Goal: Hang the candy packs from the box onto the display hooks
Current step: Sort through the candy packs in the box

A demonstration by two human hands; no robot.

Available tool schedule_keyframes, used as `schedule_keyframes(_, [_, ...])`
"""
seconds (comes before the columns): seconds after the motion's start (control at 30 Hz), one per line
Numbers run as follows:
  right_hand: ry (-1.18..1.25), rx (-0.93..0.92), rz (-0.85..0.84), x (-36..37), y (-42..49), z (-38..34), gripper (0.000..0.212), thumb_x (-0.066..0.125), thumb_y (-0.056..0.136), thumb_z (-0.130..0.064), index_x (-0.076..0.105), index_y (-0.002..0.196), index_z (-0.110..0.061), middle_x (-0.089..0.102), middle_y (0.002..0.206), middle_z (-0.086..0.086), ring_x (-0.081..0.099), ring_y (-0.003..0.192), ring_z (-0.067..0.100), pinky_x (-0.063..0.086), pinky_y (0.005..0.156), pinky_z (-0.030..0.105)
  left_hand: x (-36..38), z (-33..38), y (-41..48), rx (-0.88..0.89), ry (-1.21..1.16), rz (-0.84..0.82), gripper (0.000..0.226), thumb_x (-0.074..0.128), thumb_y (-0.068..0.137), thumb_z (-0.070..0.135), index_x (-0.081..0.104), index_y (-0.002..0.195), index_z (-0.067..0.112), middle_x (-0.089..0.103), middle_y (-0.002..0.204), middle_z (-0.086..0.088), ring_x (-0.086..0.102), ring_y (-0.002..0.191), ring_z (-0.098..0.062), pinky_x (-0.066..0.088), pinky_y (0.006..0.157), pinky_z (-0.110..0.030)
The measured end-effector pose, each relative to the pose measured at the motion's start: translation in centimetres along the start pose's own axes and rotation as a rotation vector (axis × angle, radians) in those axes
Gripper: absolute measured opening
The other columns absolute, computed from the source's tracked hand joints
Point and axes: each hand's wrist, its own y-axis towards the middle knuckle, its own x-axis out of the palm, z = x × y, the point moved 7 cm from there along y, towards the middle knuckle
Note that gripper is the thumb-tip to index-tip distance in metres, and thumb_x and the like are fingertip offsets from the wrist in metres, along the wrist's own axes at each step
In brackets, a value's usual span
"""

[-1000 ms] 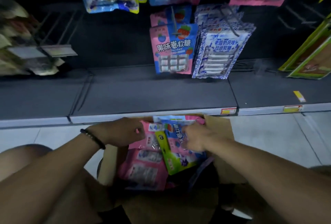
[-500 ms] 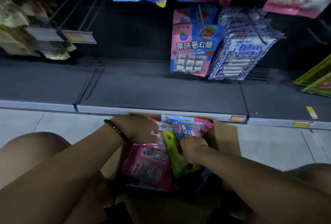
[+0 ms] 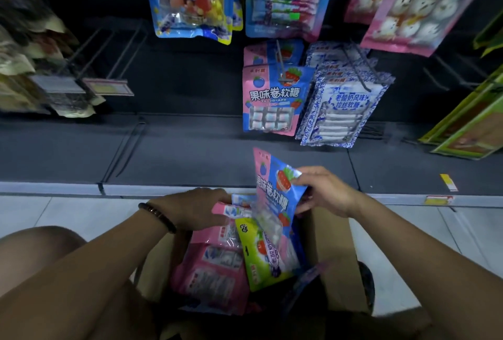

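- Picking step: the right hand (image 3: 324, 192) pinches a blue-and-pink plastic candy pack (image 3: 273, 190), which stands half out of the brown cardboard box (image 3: 336, 258).
- The left hand (image 3: 196, 210) lies on pink packs (image 3: 215, 271) inside; its grip is unclear.
- Next, probably: thread the pack's hole onto the metal display hook (image 3: 280, 63) bearing matching packs.

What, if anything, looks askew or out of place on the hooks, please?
The blue-and-white packs hang tilted and fanned out, lower corners swung left, while the pink-and-blue packs beside them hang squarer; the wide lens may exaggerate this. In the box, the remaining packs lie at mixed angles. Nothing looks torn or spilled.
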Motion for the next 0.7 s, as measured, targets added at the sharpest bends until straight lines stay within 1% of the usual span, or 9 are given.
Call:
schedule_keyframes(0.07, [0.189,-0.074,0.021,-0.7,-0.8,-2.0,0.033,0.055,0.098,-0.011,0.065,0.121,0.009,0.069,0.108,0.028,0.071,0.093,0.038,0.063,0.081,0.059,-0.3,0.3,0.1,0.013,-0.111,0.106,0.083,0.077,0.086,0.059,0.044,0.149,0.016,0.052,0.15,0.004,0.052,0.14,-0.021,0.043,0.11,-0.033])
schedule_keyframes(0.17, [0.395,-0.141,0.07,-1.3,-1.4,-3.7,0.045,0.056,0.096,-0.014,0.055,0.13,0.015,0.064,0.116,0.033,0.067,0.097,0.041,0.065,0.068,0.052,-0.2,1.4,0.1,0.045,-0.352,0.188,0.118,0.09,0.07,0.064,0.021,0.16,0.029,0.041,0.16,0.012,0.048,0.143,-0.008,0.044,0.119,-0.035])
schedule_keyframes(0.23, [0.474,-0.172,0.083,-1.2,-1.5,-4.4,0.044,0.053,0.1,-0.016,0.056,0.132,0.013,0.063,0.121,0.038,0.065,0.103,0.046,0.065,0.072,0.058,-0.2,2.5,-0.1,0.095,-0.487,0.222,0.128,0.095,0.065,0.061,0.013,0.16,0.037,0.04,0.159,0.014,0.048,0.142,-0.003,0.048,0.116,-0.034])
schedule_keyframes(0.27, [0.498,-0.185,0.08,-1.0,-1.6,-4.7,0.04,0.048,0.103,-0.016,0.058,0.131,0.011,0.064,0.122,0.038,0.066,0.103,0.047,0.064,0.075,0.06,-0.4,3.2,-0.4,0.107,-0.542,0.234,0.129,0.097,0.065,0.057,0.01,0.159,0.039,0.039,0.158,0.014,0.048,0.141,0.0,0.049,0.113,-0.027])
schedule_keyframes(0.37, [0.549,-0.218,0.065,-0.1,-1.4,-5.3,0.036,0.047,0.105,-0.016,0.06,0.13,0.006,0.067,0.125,0.035,0.071,0.097,0.044,0.063,0.079,0.063,-0.9,5.1,-1.1,0.151,-0.656,0.247,0.124,0.097,0.074,0.033,0.003,0.155,0.04,0.039,0.156,0.016,0.049,0.133,0.014,0.047,0.095,-0.003])
schedule_keyframes(0.47, [0.574,-0.25,0.114,0.0,-1.2,-6.0,0.037,0.056,0.099,-0.019,0.061,0.13,0.001,0.064,0.122,0.035,0.066,0.091,0.041,0.065,0.072,0.051,-1.8,5.1,-1.0,0.184,-0.762,0.33,0.118,0.097,0.074,0.027,0.009,0.152,0.037,0.045,0.155,0.015,0.054,0.134,0.007,0.051,0.101,-0.012])
schedule_keyframes(0.57, [0.592,-0.237,0.155,-0.5,-1.4,-6.5,0.02,0.061,0.099,-0.019,0.069,0.109,-0.004,0.073,0.109,0.022,0.066,0.088,0.036,0.063,0.064,0.038,-3.4,4.3,-1.0,0.189,-0.834,0.507,0.101,0.09,0.082,0.012,0.018,0.152,0.022,0.049,0.149,0.016,0.054,0.131,0.012,0.048,0.102,-0.011])
schedule_keyframes(0.63, [0.584,-0.252,0.139,-0.7,-1.4,-6.8,0.022,0.058,0.104,-0.02,0.075,0.11,-0.009,0.076,0.114,0.02,0.07,0.094,0.034,0.063,0.075,0.042,-4.6,3.9,-1.1,0.18,-0.909,0.605,0.075,0.08,0.089,0.003,0.032,0.145,0.013,0.065,0.136,0.006,0.063,0.122,0.007,0.052,0.096,-0.014])
schedule_keyframes(0.7, [0.525,-0.28,0.113,-0.7,-1.3,-7.4,0.027,0.059,0.105,-0.024,0.076,0.12,-0.009,0.074,0.124,0.023,0.071,0.101,0.034,0.058,0.09,0.048,-5.8,3.3,-1.4,0.145,-1.065,0.676,0.059,0.08,0.09,0.01,0.047,0.139,0.013,0.077,0.12,-0.006,0.074,0.112,-0.018,0.061,0.085,-0.026])
